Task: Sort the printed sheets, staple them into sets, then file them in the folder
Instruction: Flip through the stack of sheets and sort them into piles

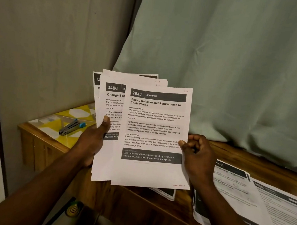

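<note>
I hold a fan of printed sheets upright in front of me. The front sheet [154,131], headed "2945 Bedroom", is pinched at its right edge by my right hand [195,153]. Behind it, the sheet headed "3406" [112,109] and several more are gripped by my left hand [92,137], thumb on the front. A silver stapler with blue ends [72,126] lies on the yellow patterned folder [60,120] at the left. More printed sheets [255,199] lie flat on the wooden table at the right.
The wooden table [153,209] runs under my hands. A green curtain [221,65] hangs behind it and a grey wall stands at the left. One sheet [165,193] peeks out below the held fan. A small yellow stacked object [74,209] sits lower left.
</note>
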